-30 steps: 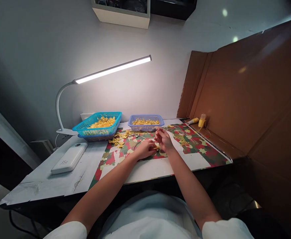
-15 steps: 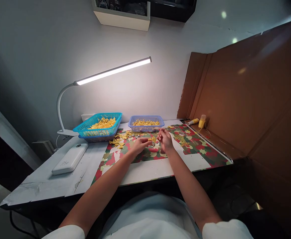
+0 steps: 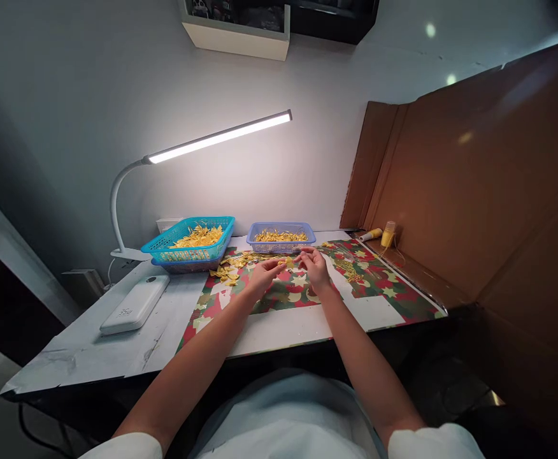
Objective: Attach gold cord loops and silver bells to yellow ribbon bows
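Over the patterned sheet, my left hand (image 3: 264, 276) pinches a small shiny yellow ribbon bow (image 3: 286, 262) between thumb and fingers. My right hand (image 3: 315, 270) is closed just to its right, fingertips meeting the bow's edge; whatever it pinches is too small to make out. More yellow ribbon bows (image 3: 224, 275) lie left of my hands. Behind them, a purple basket (image 3: 280, 247) holds thin golden pieces. A heap of yellow ribbon pieces (image 3: 200, 236) fills the blue basket (image 3: 183, 254) at the left. To the right of my right hand lies a golden tangle (image 3: 350, 271).
A lit desk lamp (image 3: 219, 137) arches over the table from the left. A white power bank (image 3: 134, 306) lies at the front left. A cardboard panel (image 3: 465, 172) walls off the right side, with a yellow-capped bottle (image 3: 388, 234) and a yellow tube (image 3: 371, 234) by it.
My hands have come closer together, with the right fingertips now at the bow. The bow has shifted slightly left and upward. The baskets and lamp stay put.
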`<state>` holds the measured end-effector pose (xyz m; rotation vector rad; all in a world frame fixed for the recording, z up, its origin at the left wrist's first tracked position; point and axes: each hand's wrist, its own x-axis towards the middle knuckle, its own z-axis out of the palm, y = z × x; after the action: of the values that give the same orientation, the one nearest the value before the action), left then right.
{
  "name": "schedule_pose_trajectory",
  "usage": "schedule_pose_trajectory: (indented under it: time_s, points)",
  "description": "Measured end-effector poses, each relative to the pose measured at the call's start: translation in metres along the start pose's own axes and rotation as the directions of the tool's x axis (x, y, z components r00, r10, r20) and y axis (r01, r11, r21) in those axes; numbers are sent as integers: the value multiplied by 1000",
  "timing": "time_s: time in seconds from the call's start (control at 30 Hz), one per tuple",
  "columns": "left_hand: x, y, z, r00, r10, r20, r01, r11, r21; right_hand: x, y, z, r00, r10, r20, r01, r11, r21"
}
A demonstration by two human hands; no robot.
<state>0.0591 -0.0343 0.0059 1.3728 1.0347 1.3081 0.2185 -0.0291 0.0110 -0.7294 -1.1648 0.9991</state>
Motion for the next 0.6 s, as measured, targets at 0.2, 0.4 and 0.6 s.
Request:
schedule_pose_trajectory:
  time_s: [0.2,0.4,0.6]
  points:
    - [3,-3,-1,996,40,-81,-41,999,-16,-10,-4,2,986,-127,110,162,892,-421]
    - [4,-4,-1,997,43,-71,-43,999,-5,-6,-2,-1,956,-219,197,294,738,-608]
    - [3,-5,0,995,89,-39,-90,996,-27,-7,1,0,943,-191,274,314,784,-535]
